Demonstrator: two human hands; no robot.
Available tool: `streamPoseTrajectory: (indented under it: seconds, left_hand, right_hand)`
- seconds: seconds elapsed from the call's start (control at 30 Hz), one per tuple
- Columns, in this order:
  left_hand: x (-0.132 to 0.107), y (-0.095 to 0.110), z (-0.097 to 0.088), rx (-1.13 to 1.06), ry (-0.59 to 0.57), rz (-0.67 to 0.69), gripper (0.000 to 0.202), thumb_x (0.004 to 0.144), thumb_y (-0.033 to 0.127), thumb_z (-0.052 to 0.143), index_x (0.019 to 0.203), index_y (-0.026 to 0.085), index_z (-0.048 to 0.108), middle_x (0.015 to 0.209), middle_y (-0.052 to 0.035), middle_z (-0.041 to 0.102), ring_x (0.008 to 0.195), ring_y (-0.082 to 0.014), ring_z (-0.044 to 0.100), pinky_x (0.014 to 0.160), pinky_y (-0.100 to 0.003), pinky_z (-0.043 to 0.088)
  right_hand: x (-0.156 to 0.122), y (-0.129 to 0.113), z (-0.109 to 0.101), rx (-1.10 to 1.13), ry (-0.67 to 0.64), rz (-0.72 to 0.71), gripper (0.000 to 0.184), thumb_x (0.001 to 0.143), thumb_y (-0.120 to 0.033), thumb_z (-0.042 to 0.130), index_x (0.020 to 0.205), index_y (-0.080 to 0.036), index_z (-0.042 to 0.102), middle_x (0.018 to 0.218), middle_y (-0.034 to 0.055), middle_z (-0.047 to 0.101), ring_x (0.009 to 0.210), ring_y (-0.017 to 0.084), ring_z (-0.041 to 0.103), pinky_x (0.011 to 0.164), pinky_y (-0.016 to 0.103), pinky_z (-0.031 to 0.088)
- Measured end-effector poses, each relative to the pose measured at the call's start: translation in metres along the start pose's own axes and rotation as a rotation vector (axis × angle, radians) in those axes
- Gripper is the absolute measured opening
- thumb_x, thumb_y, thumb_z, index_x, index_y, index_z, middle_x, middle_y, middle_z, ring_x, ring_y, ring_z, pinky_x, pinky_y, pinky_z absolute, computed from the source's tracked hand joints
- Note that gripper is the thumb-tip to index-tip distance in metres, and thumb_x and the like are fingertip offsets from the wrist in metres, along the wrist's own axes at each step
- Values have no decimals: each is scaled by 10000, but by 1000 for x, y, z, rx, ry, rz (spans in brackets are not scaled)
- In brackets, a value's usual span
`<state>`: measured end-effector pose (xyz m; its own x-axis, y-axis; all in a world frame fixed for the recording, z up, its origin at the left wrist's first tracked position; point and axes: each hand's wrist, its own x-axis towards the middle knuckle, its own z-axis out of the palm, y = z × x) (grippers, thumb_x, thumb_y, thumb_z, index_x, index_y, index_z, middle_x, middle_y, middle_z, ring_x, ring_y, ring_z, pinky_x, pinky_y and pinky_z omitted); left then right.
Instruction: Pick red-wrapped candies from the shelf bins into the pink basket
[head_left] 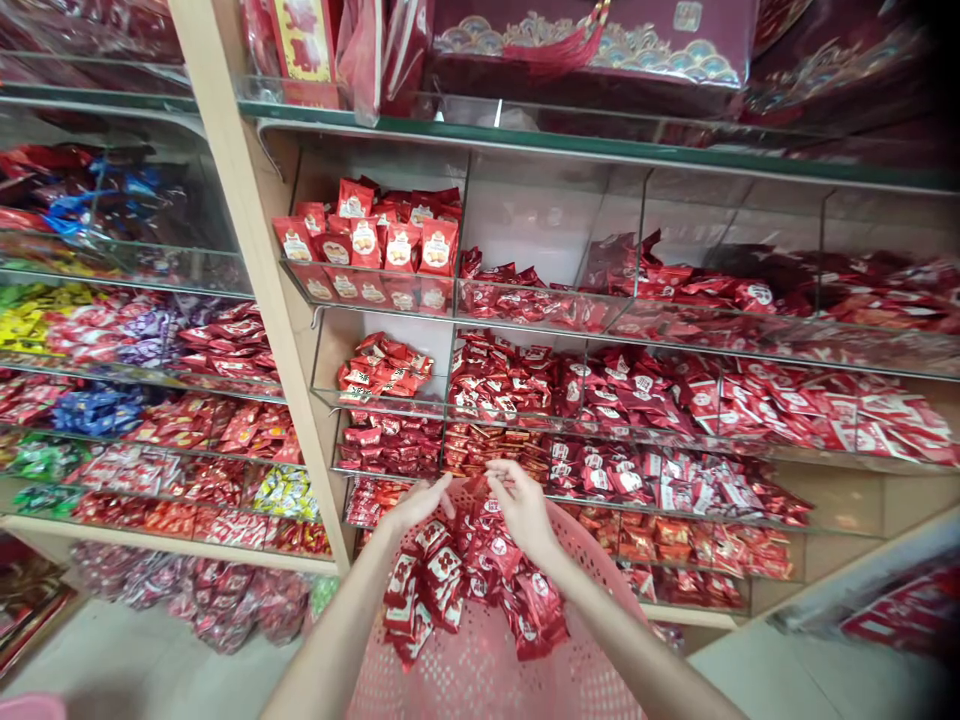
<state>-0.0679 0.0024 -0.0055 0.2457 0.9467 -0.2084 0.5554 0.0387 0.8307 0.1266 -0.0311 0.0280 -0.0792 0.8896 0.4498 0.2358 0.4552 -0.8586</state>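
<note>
A pink perforated plastic basket (592, 560) sits below my forearms, partly filled with small red snack packets (442, 575), several with white labels. My left hand (418, 503) hovers over the basket's far left part, fingers apart and slightly bent. Opposite it, my right hand (519, 508) is above the packets near the far rim, fingers curved and spread, with no packet plainly in them. More dark red packets (532, 610) lie on the basket's right side. Directly beyond both hands, orange-red packets (495, 450) fill a shelf compartment.
Glass-fronted shelves (525, 420) hold rows of red packets ahead. A wooden upright (247, 250) divides them from the left shelves, with yellow packets (45, 315) and blue packets (97, 408). Plastic bags (217, 600) lie on the floor. Purple gift boxes (592, 50) stand above.
</note>
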Motion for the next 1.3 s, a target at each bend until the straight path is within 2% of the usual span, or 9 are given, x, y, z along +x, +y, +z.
streamPoseTrajectory:
  seconds: [0.17, 0.27, 0.37, 0.5, 0.63, 0.77, 0.9, 1.07, 1.3]
  left_hand:
    - [9, -13, 1, -133, 12, 42, 610, 706, 712, 399, 652, 163, 658, 704, -32, 653, 758, -196, 539, 781, -311, 376]
    - [14, -17, 2, -194, -37, 146, 528, 633, 678, 527, 606, 154, 582, 612, 13, 549, 631, -136, 450, 687, -280, 358]
    - [17, -19, 4, -201, -42, 195, 507, 628, 668, 532, 552, 168, 496, 557, 49, 418, 582, -101, 357, 617, -248, 313]
    - [17, -19, 4, -165, -14, 198, 520, 640, 679, 512, 521, 179, 433, 546, 59, 341, 578, -94, 307, 586, -240, 272]
    - [16, -18, 4, -146, -38, 199, 551, 640, 707, 495, 510, 174, 440, 533, 60, 340, 568, -91, 299, 575, -241, 268]
    - [14, -14, 3, -142, -49, 180, 566, 649, 709, 494, 587, 150, 563, 555, 37, 463, 586, -109, 381, 608, -252, 322]
    - [9, -9, 1, -139, -11, 135, 586, 707, 684, 460, 768, 141, 671, 773, -27, 651, 751, -164, 532, 742, -267, 386]
    - [5, -6, -1, -81, -3, 97, 610, 714, 697, 434, 812, 151, 689, 874, -43, 690, 824, -190, 581, 799, -281, 400]
    - [7, -8, 0, -64, -2, 104, 606, 723, 693, 428, 833, 154, 684, 900, -42, 692, 846, -193, 583, 819, -282, 397]
  right_hand:
    - [-31, 16, 18, -204, -206, -291, 241, 908, -199, 399, 1062, -240, 579, 995, 54, 621, 943, 186, 541, 858, 363, 434]
    - [-43, 20, 23, -204, -333, -356, 269, 909, -180, 384, 1096, -247, 565, 996, 56, 604, 955, 183, 523, 846, 348, 440]
    - [-49, 25, 30, -115, -251, -209, 237, 885, -228, 447, 1102, -236, 543, 1046, 65, 567, 982, 183, 521, 855, 344, 450]
    - [-50, 32, 42, 77, -29, 176, 264, 829, -328, 533, 1059, -203, 507, 1050, 74, 544, 919, 178, 553, 831, 352, 476]
    - [-47, 33, 50, 381, -55, 490, 441, 732, -380, 630, 1088, -214, 430, 895, 18, 549, 813, 166, 581, 738, 352, 520]
    - [-48, 32, 52, 521, -16, 576, 544, 634, -328, 710, 1069, -231, 398, 777, -46, 516, 729, 134, 579, 693, 320, 532]
    - [-53, 32, 52, 559, 6, 707, 570, 598, -269, 729, 1041, -235, 373, 713, -75, 484, 660, 116, 586, 681, 314, 543]
    - [-61, 30, 51, 572, -65, 858, 488, 644, -258, 681, 1020, -236, 369, 720, -65, 546, 617, 111, 618, 667, 300, 541]
    - [-64, 34, 50, 503, -154, 911, 289, 712, -281, 583, 926, -216, 401, 659, -56, 580, 466, 82, 563, 462, 196, 428]
